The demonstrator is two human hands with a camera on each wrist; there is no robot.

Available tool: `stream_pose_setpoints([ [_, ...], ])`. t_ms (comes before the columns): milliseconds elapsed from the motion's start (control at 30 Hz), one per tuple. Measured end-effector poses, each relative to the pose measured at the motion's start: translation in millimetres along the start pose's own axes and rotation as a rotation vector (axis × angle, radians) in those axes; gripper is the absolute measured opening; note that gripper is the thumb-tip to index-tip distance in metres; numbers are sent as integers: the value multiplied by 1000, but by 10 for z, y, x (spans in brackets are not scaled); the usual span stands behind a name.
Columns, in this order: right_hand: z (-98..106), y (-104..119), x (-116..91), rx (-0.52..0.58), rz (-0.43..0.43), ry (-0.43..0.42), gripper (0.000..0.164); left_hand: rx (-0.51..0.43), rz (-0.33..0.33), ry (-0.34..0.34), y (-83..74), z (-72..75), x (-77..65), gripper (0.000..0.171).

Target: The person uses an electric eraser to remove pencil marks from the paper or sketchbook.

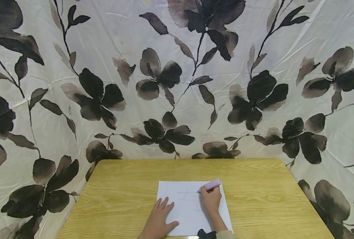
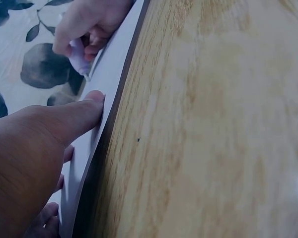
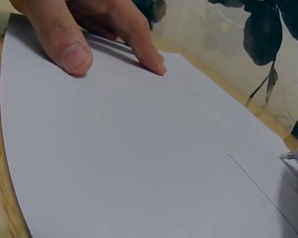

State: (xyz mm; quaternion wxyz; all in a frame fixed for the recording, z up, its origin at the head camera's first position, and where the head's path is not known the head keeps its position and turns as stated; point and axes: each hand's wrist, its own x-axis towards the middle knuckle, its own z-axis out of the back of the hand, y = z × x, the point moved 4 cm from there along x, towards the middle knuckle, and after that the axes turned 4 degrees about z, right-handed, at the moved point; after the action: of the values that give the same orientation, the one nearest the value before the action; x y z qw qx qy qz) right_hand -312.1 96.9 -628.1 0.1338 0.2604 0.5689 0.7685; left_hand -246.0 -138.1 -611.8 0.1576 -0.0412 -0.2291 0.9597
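Note:
A white sheet of paper [image 1: 185,224] lies on the wooden table, with a few thin dark lines across it. My right hand [image 1: 212,200] grips a thick lilac pen [image 1: 213,184] near the sheet's upper right. Its narrow pale tip [image 3: 289,155] meets the paper at the right edge of the right wrist view, and in the head view at the right end of the top line. Fingers spread, my left hand [image 1: 159,220] rests on the sheet's left side, thumb [image 2: 84,111] near the lower edge. In the left wrist view the pen slants down from the right fingers.
The yellow wood-grain table [image 1: 114,196] extends on both sides of the sheet. Behind it hangs a pale cloth [image 1: 120,43] with dark flower prints. A black strap [image 1: 206,234] shows at the right wrist, beside a beige sleeve [image 1: 225,234].

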Motion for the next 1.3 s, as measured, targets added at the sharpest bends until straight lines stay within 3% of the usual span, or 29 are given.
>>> stream_pose_setpoints([
  [100,0,1,-5,1,-8,2,21,3,-3,2,7,-7,-1,74],
  [300,20,5,35,170,-95,7,12,-3,5,7,34,-30,8,75],
  [400,17,42,68,225,-95,17,12,-3,13,4,45,-23,30,75],
  [667,6,68,20,75,-8,-26,18,9,-33,-27,22,9,37,73],
  [967,18,-20,-24,-1,-31,-8,21,38,-27,18,32,-74,25,74],
  [1300,-25,23,-24,20,-32,18,22,33,-19,16,67,-51,30,74],
])
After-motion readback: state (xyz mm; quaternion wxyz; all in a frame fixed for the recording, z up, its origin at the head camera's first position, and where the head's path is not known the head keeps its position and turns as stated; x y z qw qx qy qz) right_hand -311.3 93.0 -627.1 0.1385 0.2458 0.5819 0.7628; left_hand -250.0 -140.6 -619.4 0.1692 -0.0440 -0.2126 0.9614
